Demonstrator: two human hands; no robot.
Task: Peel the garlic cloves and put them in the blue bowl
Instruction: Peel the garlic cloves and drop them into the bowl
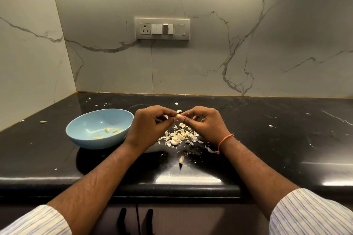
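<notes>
Both hands meet over the black counter, a little above a heap of garlic skins and cloves point(179, 136). My left hand point(149, 127) and my right hand point(205, 123) pinch one small pale garlic clove point(178, 116) between their fingertips. A light blue bowl point(84, 139) stands to the left of my left hand, close to its wrist, with a few peeled cloves point(107, 130) inside. One loose clove point(181, 159) lies nearer to me, below the heap. Another clove point(179, 111) lies just behind the fingertips.
A stray clove point(43, 121) lies at the far left of the counter point(267, 139), and a small one point(176, 103) near the back. Skin flakes are scattered about. The marble wall with a switch panel point(162, 28) rises behind. The counter's rounded front edge point(172, 189) runs across below my forearms.
</notes>
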